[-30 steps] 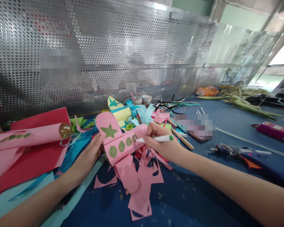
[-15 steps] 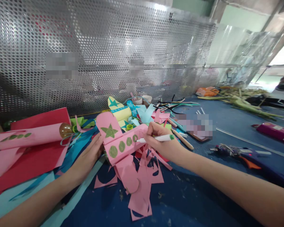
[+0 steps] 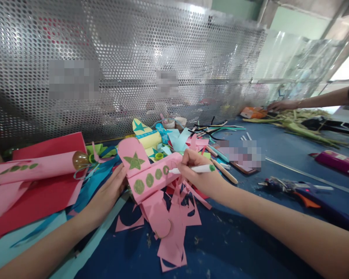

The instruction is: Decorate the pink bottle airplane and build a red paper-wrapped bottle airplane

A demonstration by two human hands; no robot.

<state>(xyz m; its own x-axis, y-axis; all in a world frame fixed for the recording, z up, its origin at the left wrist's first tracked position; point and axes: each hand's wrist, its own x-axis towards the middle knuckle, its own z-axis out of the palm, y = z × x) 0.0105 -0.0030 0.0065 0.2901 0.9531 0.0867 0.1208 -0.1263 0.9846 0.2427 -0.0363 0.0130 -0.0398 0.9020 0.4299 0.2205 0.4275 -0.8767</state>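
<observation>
A pink paper airplane (image 3: 144, 170) with a green star on its upper wing and a row of green ovals along its body lies in front of me. My left hand (image 3: 116, 184) grips its left end, the fingertips hidden behind it. Closed around a white felt-tip marker (image 3: 202, 169) with a green end is my right hand (image 3: 192, 162). The marker's tip touches or nearly touches the small oval outline nearest the right end of the body. Pink paper scraps (image 3: 173, 240) lie below the airplane.
Red card (image 3: 61, 143) and another pink craft (image 3: 46, 166) lie at left. Behind are a yellow paper airplane (image 3: 148, 139) and paper pieces. A phone (image 3: 244, 164), glue gun (image 3: 311, 195) and purple object (image 3: 337, 162) lie right. Another person's hand (image 3: 283, 105) touches an orange packet (image 3: 253, 112).
The marker's tip has shifted slightly at the last oval, which has a darker outline. Another person's arm has come in from the right toward the orange packet. My left hand stays put.
</observation>
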